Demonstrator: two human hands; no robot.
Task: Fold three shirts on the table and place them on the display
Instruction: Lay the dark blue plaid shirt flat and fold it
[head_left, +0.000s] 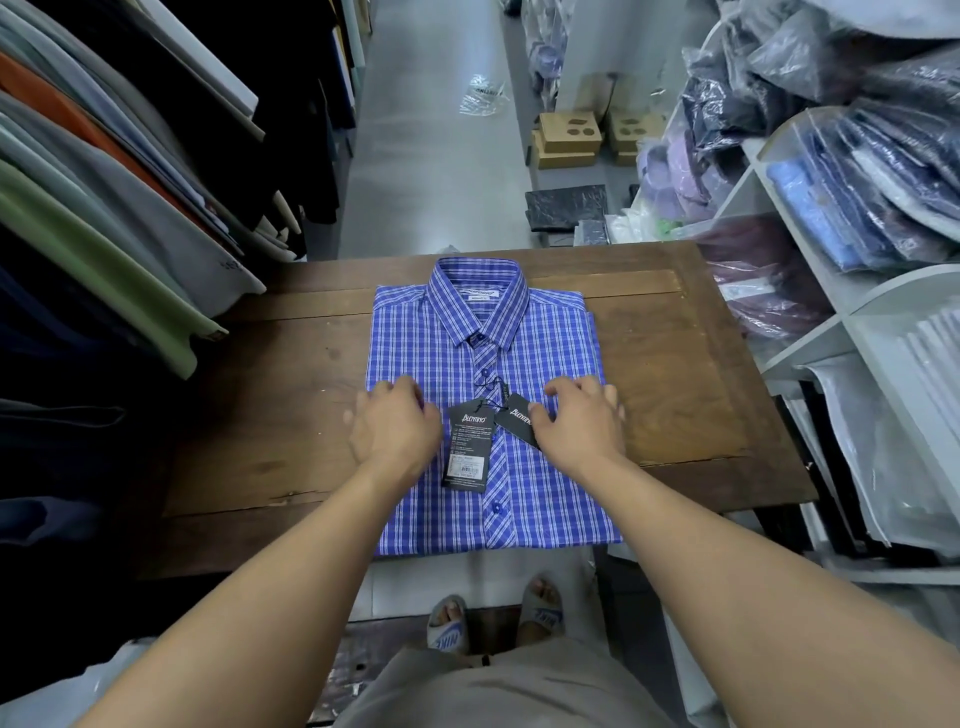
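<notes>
From the head camera, looking down, we see one blue checked shirt (488, 395) lying flat on the brown wooden table (260, 395). It is folded into a neat block. Its collar points away from us and its bottom edge hangs just over the near edge of the table. So its long way runs straight out from our body.

Our left hand (397, 426) rests flat on the left side of the shirt. Our right hand (579, 423) rests flat on the right side. Both have the fingers spread, and neither is pinching anything. The black tags (470, 447) lie between the two hands.

Both hands are about equally near the shirt. We think it is ready to be picked up from its two sides. White shelves (810, 291) with bagged clothes stand to our right.
</notes>
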